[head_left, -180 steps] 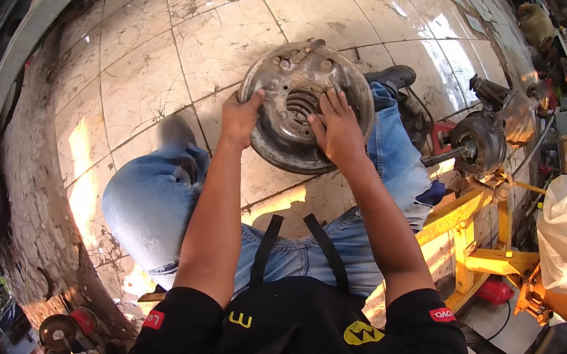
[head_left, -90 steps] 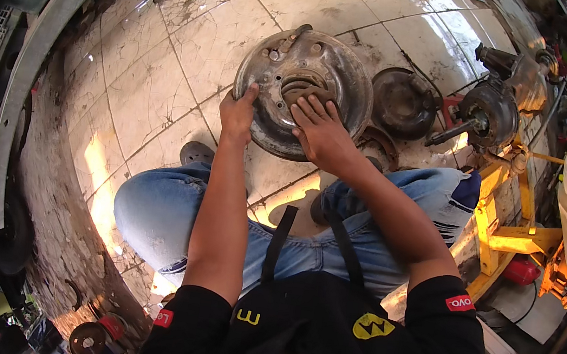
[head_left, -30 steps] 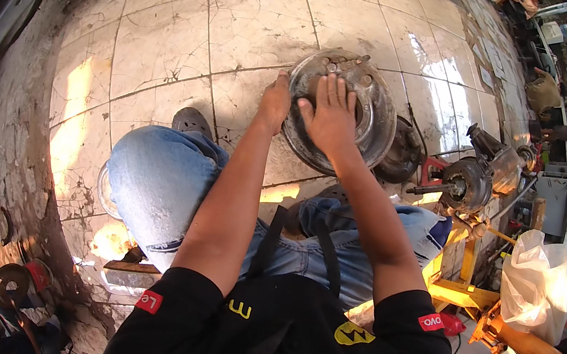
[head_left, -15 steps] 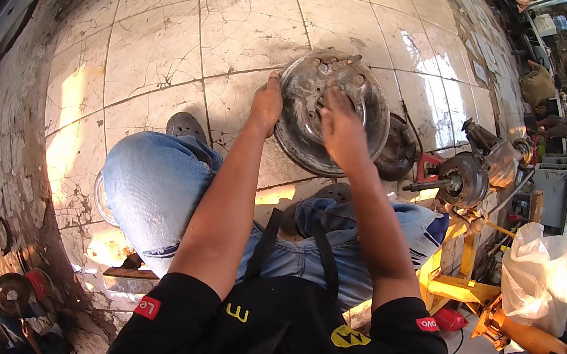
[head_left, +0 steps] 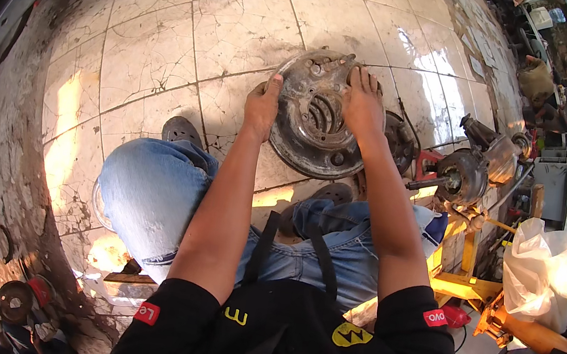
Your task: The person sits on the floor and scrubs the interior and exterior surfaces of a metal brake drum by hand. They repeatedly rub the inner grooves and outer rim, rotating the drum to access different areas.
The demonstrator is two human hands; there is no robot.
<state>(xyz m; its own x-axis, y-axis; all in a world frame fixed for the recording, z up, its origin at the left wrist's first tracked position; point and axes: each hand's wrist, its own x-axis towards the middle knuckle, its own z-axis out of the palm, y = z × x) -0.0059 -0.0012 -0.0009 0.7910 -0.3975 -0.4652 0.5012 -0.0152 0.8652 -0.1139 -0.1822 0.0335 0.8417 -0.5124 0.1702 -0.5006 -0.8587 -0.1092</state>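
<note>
A round, grimy metal brake backing plate is tilted up in front of me over the tiled floor. It has a large central hole, with curved metal showing through, and several smaller holes and studs around it. My left hand grips its left rim, thumb along the near face and fingers behind. At the right, my right hand lies across the face, its fingers bent over the upper right edge; their tips are partly hidden. Behind the plate's right side sits a smaller dark round metal part, partly covered by my right arm.
To the right stand an axle assembly with a dark hub, a yellow metal stand and a white plastic bag. Cracked tiles cover the floor ahead. A grinder-like tool with a round disc is at lower left.
My right hand has moved from the central hole up and right to the plate's edge, uncovering the hole. The plate has shifted slightly left, with my left hand still on its rim.
</note>
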